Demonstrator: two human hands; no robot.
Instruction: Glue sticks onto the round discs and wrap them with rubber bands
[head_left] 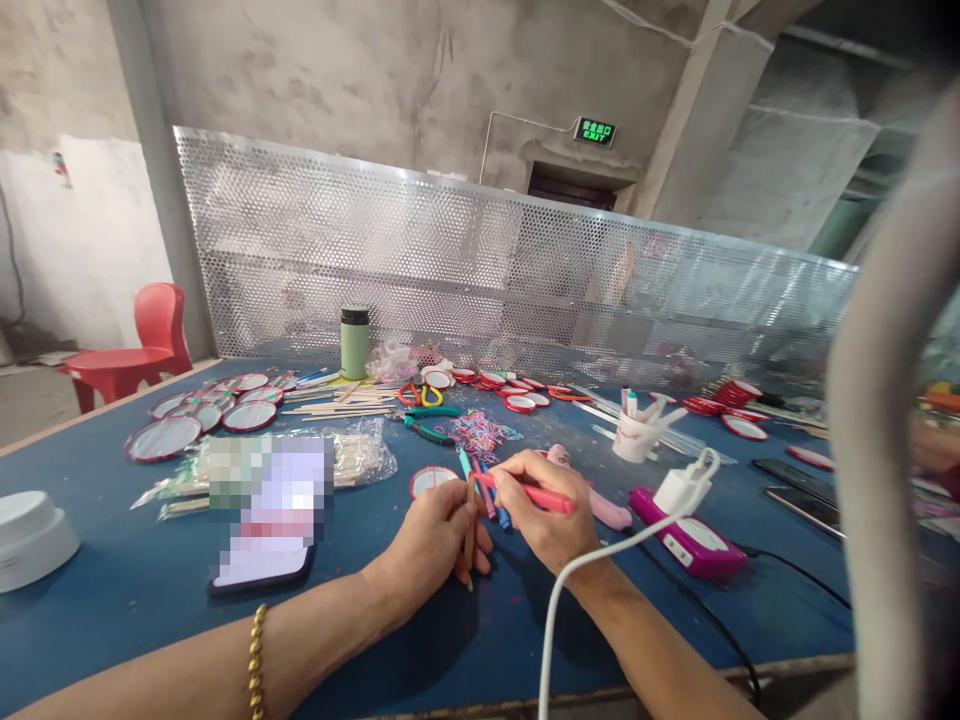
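Note:
My left hand [427, 530] is closed around a thin wooden stick [470, 535], which stands nearly upright between thumb and fingers. In my right hand [551, 520] is a red marker pen [546, 496], its tip pointing left at the upper part of the stick. Whether the tip touches the stick I cannot tell. Just behind my hands lie a blue marker [504, 517] and a purple marker [487, 497], partly hidden by my fingers. A round red-rimmed disc [431, 480] rests flat beyond my left hand. Several small colourful rubber bands [484, 432] are heaped farther back.
A phone [277, 520] and bagged sticks [364, 455] lie at left. Teal-handled pliers [427, 425] and a green flask [355, 342] stand farther back. At right are a paper cup with pens [634, 440], a purple power strip [694, 540] and a white cable [592, 555] crossing near my right forearm.

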